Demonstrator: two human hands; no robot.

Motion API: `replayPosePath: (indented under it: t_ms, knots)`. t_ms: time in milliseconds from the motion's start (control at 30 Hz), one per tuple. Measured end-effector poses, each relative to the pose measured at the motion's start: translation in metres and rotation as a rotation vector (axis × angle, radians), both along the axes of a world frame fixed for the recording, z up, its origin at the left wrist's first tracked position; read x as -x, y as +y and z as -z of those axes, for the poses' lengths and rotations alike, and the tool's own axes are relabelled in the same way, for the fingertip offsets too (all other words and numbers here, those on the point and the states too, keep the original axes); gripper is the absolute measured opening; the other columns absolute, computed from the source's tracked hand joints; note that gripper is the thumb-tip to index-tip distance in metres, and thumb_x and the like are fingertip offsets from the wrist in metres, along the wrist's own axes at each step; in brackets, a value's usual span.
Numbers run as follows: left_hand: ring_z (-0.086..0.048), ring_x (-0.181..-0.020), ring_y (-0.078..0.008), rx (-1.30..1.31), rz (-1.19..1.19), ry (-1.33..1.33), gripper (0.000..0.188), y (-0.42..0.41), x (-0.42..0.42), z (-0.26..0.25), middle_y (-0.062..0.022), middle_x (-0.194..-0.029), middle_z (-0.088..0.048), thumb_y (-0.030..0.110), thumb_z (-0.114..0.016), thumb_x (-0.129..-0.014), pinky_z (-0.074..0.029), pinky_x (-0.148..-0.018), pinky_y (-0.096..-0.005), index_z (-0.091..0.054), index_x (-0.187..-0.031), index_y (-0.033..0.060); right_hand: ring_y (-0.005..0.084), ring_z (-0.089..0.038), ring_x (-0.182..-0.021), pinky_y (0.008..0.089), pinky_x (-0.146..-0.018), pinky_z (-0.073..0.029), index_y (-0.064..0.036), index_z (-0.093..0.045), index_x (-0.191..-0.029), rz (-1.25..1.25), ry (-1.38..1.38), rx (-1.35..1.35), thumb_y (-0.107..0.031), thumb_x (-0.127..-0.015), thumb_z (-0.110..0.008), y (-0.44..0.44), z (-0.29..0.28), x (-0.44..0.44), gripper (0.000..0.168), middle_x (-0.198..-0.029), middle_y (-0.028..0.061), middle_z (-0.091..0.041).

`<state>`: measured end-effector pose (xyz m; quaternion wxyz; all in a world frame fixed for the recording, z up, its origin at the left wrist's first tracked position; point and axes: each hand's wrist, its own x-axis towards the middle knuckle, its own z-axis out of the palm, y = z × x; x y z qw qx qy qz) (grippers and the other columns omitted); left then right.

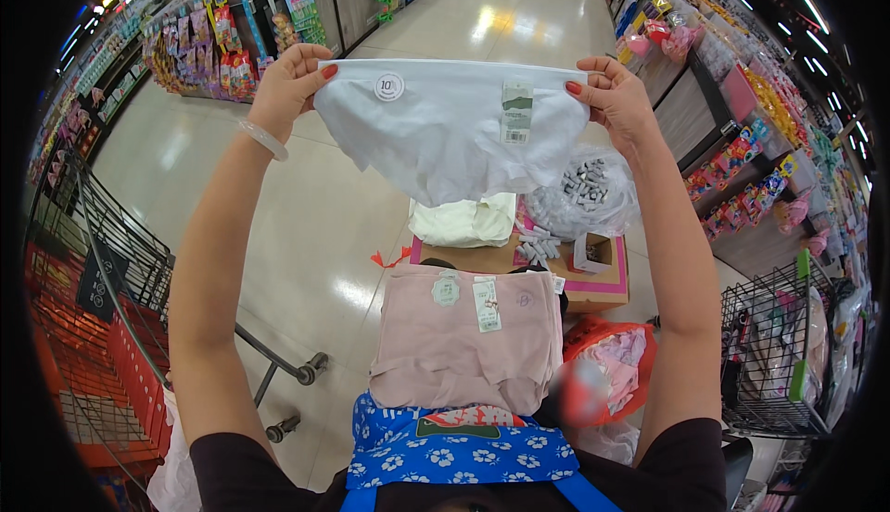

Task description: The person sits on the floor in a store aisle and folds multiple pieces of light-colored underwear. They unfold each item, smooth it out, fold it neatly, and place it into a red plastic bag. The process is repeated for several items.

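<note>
My left hand [295,88] and my right hand [615,94] hold up a pair of pale blue-white underpants [431,129] by the two ends of the waistband, stretched wide. A round sticker [389,86] and a hang tag [516,112] are on its front. Below, a stack of pink underpants [466,345] with tags lies on my lap, over a blue floral apron [459,453]. Folded whitish underpants [462,223] lie at the far left of a cardboard box [452,256], partly hidden by the raised garment.
On the box are a plastic bag of small grey pieces [587,185], loose grey pieces [539,246] and a small open box [592,254]. A red bag of clothing [612,366] stands right of my lap. Shopping carts [97,303] and a wire basket [772,352] flank me; shelves line the aisle.
</note>
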<state>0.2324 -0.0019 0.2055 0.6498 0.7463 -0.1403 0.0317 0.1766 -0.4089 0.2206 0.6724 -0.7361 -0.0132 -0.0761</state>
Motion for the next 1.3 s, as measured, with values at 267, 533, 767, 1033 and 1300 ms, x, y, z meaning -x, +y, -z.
replayPosePath:
  t_ms: [267,533,767,1033,1300]
  knots:
    - [-0.06,-0.078,-0.0056,-0.133,0.028,0.002,0.02,0.012,0.017,0.024,0.0013,-0.089,-0.065,0.008,-0.067,-0.086,-0.048,-0.068,-0.0183,-0.061,-0.105,0.0037,0.0077,-0.06,-0.072,0.0223,-0.063,-0.048,-0.003,-0.056,-0.11,-0.062,-0.029,0.119,0.001,-0.076,-0.074,-0.001,0.023,0.026,0.039,-0.081,0.0005,-0.065]
    - [-0.057,-0.081,-0.0079,-0.004,0.234,0.215,0.009,0.017,0.044,0.136,0.0,-0.086,-0.061,-0.001,-0.064,-0.085,-0.048,-0.072,-0.0221,-0.061,-0.093,0.0015,0.0086,-0.062,-0.078,0.0214,-0.07,-0.05,-0.002,-0.059,-0.103,-0.073,0.144,0.053,0.01,-0.074,-0.07,0.0,0.115,0.071,0.033,-0.088,0.0025,-0.065]
    - [-0.054,-0.081,-0.0067,0.248,0.04,0.482,0.012,-0.04,-0.042,0.204,0.0015,-0.089,-0.059,0.011,-0.063,-0.089,-0.044,-0.072,-0.0207,-0.061,-0.099,0.005,0.0098,-0.063,-0.082,0.0226,-0.074,-0.051,0.0,-0.059,-0.105,0.047,0.256,-0.035,0.009,-0.078,-0.067,-0.024,0.19,-0.016,0.03,-0.091,0.0056,-0.067]
    - [-0.058,-0.091,-0.0182,-0.138,-0.561,0.263,0.034,-0.119,-0.158,0.385,-0.0089,-0.1,-0.063,0.011,-0.065,-0.087,-0.048,-0.082,-0.0328,-0.058,-0.119,0.004,0.0277,-0.064,-0.093,0.0358,-0.081,-0.051,-0.004,-0.059,-0.114,0.226,0.044,0.912,-0.002,-0.081,-0.06,-0.028,0.318,-0.135,0.033,-0.102,0.0122,-0.067]
    - [-0.052,-0.118,-0.0334,-0.966,0.237,-0.39,0.039,-0.137,-0.073,0.386,-0.0136,-0.125,-0.057,0.015,-0.066,-0.08,-0.043,-0.098,-0.0434,-0.058,-0.117,0.0075,0.0309,-0.055,-0.113,0.0418,-0.093,-0.045,-0.006,-0.061,-0.113,-0.441,-0.092,1.229,-0.01,-0.081,-0.061,-0.021,0.354,-0.038,0.031,-0.116,0.0143,-0.061]
